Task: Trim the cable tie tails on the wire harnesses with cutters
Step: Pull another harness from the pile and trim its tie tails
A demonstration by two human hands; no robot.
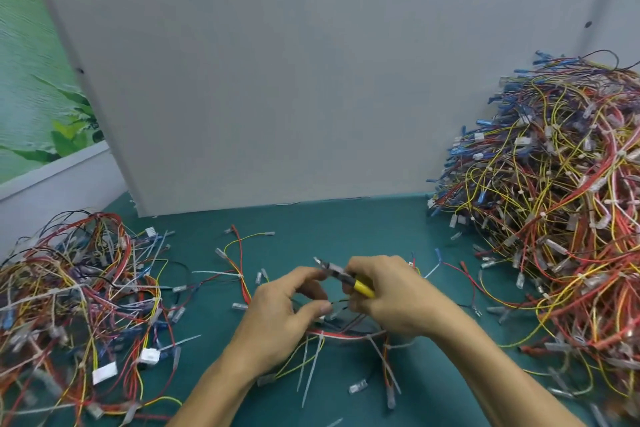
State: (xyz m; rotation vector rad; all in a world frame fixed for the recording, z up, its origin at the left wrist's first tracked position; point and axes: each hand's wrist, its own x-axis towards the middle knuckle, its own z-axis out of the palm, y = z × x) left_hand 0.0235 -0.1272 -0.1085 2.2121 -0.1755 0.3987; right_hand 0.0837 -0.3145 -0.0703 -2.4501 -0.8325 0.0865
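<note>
Between two harness heaps (79, 295) (557, 218): two hands (284, 315) (391, 295); one cutters (363, 286); one harness (346, 334)

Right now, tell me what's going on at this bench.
A person is trimming cable ties. The right-hand grip holds yellow-handled cutters; the left-hand grip pinches a wire harness just beneath them. Long untrimmed tie tails stick out from that harness. A big harness pile lies to the right, a smaller pile to the left, on the green mat.

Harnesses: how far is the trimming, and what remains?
Likely done: the right pile shows only short tie stubs. In hand: the right hand grips the cutters, the left hand pinches a harness whose tails hang long. Remaining: the left pile, where long tails stick out.
</note>
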